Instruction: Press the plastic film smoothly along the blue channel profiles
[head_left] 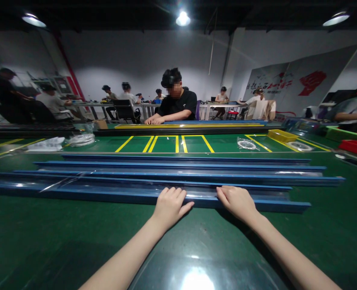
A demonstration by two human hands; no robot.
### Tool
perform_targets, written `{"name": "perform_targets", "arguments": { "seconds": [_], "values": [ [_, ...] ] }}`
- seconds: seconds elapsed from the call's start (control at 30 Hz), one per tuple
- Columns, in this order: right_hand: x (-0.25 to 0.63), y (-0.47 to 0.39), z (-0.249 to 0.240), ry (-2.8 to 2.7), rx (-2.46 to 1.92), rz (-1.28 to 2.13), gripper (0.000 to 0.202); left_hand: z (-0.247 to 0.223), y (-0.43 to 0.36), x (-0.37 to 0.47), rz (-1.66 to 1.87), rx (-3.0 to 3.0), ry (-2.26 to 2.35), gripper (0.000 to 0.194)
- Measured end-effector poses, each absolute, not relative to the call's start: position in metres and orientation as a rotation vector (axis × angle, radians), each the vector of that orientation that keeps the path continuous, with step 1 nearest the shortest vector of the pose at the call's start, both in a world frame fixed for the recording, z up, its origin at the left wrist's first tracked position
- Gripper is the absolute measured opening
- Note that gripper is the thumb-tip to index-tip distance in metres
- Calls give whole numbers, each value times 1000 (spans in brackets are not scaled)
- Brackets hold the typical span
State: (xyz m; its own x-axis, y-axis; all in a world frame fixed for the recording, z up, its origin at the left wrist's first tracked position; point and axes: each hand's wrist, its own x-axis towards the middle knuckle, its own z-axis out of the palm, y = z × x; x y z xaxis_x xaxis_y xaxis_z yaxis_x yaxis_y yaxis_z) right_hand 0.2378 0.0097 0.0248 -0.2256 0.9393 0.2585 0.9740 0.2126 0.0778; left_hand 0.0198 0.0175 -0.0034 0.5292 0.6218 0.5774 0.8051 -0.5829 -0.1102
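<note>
Several long blue channel strips lie side to side across the green table. On the nearest blue strip (272,204) rests my left hand (170,204), its fingers curled over the front edge and its thumb pointing right. My right hand (236,201) is closed on the same strip farther right, fingers bent over its rim. A short stretch of the strip shows between the two hands. Behind it lie more blue strips (221,170), roughly parallel. Clear plastic film (66,180) crosses the strips at the left.
Beyond the strips are yellow tape lines (177,144), bagged white coils (246,144) and a yellow tray (281,135). At the right edge stands a red bin (356,148). Across the table a person in black (181,102) leans over strips; others sit farther back.
</note>
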Motion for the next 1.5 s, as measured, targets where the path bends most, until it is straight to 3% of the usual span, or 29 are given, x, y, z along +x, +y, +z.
{"name": "perform_targets", "arguments": {
  "seconds": [1.27,1.5],
  "values": [
    [238,10,26,-2337,-1832,-304,47,-4,17,21,-699,-2410,-1191,28],
    [236,9,26,-2243,-1749,-352,40,-4,18,21,-728,-2409,-1168,27]
  ]
}}
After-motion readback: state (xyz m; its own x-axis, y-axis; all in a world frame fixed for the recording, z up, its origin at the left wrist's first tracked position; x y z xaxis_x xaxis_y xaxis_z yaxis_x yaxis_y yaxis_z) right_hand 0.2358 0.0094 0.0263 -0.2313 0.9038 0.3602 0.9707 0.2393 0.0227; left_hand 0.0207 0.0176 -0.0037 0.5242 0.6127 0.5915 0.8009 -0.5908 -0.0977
